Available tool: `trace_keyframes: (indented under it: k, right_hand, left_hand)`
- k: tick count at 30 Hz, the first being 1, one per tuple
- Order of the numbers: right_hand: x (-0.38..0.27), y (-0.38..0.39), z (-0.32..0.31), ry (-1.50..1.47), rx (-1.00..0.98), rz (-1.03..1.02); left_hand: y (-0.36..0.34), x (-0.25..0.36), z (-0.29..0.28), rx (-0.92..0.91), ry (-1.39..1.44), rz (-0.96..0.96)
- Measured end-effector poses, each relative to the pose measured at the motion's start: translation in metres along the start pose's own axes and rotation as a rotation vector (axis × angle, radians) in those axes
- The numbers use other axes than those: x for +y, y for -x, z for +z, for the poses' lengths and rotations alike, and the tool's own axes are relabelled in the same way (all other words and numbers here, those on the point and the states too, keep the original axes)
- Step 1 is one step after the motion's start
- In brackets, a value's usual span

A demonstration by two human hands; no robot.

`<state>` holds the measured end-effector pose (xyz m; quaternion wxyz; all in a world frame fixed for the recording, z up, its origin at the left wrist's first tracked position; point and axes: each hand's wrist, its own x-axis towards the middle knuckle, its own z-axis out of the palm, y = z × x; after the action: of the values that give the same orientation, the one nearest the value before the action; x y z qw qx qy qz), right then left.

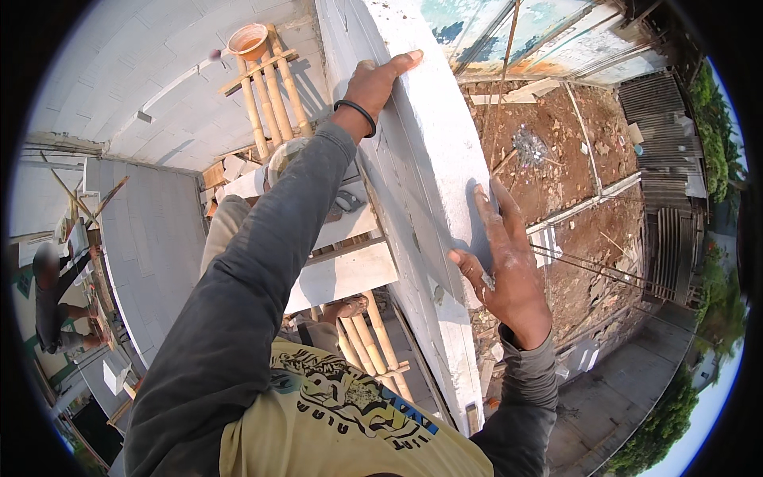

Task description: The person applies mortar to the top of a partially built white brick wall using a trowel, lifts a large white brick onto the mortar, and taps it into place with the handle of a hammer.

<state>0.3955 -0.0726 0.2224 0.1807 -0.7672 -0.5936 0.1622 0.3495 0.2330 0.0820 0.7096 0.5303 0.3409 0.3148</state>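
Building site, dirt lot at right; white-topped block wall runs between the arms. Left hand over its near edge, grip unclear; right hand spread wide at far edge, probably for steadying.

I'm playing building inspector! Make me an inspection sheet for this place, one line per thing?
Surface: white wall, sunlit top with shadows.
Job's things: that same wall, long and narrow.
Clutter: orange bowl on bamboo poles; loose scraps on dirt ground.
Hands: left hand on the wall; right hand spread at its right edge.
Cables: thin dark lines at right; cannot tell if they're cables.
Surroundings: grey block wall and another person at left; corrugated sheets at right.
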Motion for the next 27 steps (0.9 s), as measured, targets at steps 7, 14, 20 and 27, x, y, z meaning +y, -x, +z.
trace_keyframes:
  k: [7,14,20,27]
  right_hand:
    - [0.013,0.005,0.011,-0.084,0.215,-0.075]
    - [-0.002,-0.146,-0.015,-1.198,0.233,-0.052]
    - [-0.051,-0.342,-0.053,-1.310,0.108,-0.298]
    - [-0.024,-0.449,-0.012,-1.421,-0.048,-0.352]
  left_hand:
    - [0.007,0.007,0.001,0.053,-0.043,-0.122]
    - [0.003,0.010,0.003,0.195,-0.010,-0.073]
    - [0.005,0.013,0.015,0.222,-0.099,-0.076]
    - [0.014,0.020,0.008,0.181,-0.118,-0.068]
